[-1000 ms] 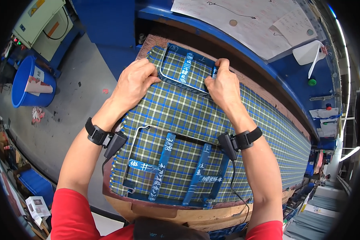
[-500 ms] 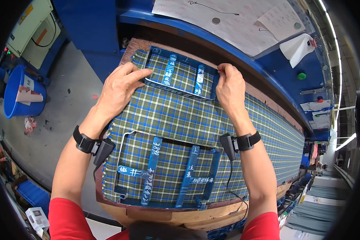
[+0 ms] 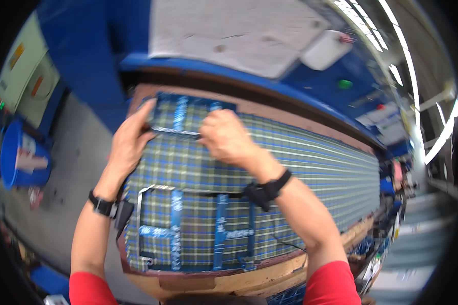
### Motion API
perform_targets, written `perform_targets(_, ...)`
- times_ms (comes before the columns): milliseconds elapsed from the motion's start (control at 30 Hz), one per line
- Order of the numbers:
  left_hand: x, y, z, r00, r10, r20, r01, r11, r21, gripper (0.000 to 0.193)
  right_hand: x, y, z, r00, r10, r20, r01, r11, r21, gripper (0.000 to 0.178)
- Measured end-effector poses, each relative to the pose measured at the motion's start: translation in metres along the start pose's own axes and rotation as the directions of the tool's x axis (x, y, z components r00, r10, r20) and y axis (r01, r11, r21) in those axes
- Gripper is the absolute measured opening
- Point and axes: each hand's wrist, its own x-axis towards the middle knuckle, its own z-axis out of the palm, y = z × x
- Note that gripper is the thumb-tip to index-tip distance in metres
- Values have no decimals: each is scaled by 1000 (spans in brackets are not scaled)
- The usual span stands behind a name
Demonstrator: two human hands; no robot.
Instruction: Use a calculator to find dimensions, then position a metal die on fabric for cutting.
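A blue frame (image 3: pixel 191 116) is held flat on the checked cloth (image 3: pixel 290 173) at the table's far left end, pinched at its left edge by the left hand (image 3: pixel 130 142) and pressed under the closed right hand (image 3: pixel 226 137), apparently to line it up with the checks.

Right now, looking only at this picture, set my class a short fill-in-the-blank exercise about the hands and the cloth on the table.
1. Both hands rest on the far metal frame, which lies on the ____ cloth.
2. The left hand and right hand each wear a black ____.
3. A second frame lies ____ to the person than the hands.
4. On the floor at far left stands a ____ bucket.

Missing words: plaid (checked); wristband; nearer; blue
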Motion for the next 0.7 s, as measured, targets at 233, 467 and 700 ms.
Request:
perform_targets(233,-6,-3,7,980,-189,56,191,981,-31,91,-43,-34,-57,961,143,-238,-149,989,-5,17)
perform_targets(467,-6,-63,2,986,-144,83,154,980,-127,72,-169,-132,-152,892,289,-347,-323,945,-44,15)
perform_targets(700,4,-103,-22,977,-103,184,131,980,-148,49,-327,-218,-195,654,554,-515,-662,748,-37,18)
